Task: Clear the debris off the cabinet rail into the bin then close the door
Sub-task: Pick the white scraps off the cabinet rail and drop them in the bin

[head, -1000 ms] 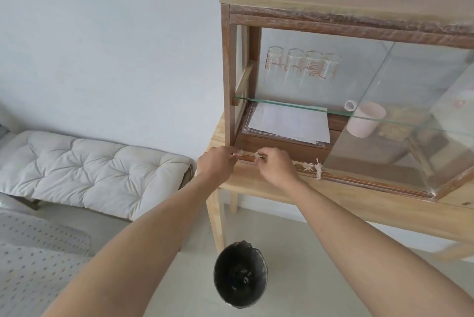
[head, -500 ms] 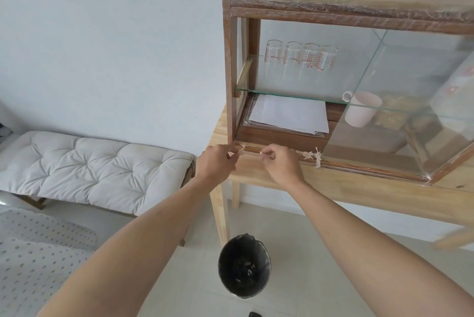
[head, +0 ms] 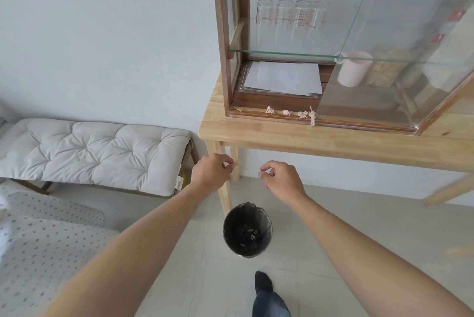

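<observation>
Head view: left hand (head: 211, 171) and right hand (head: 280, 179) each pinch a scrap, above and beyond the bin (head: 247, 230). Released here, the light scraps may miss it. More debris (head: 289, 112) lies on the rail (head: 256, 114), blocking the open door (head: 384, 60).

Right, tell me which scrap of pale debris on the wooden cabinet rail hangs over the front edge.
The rightmost pale scrap, beside the edge of the sliding glass door. It droops over the rail's front; the others sit wholly on the rail.
</observation>
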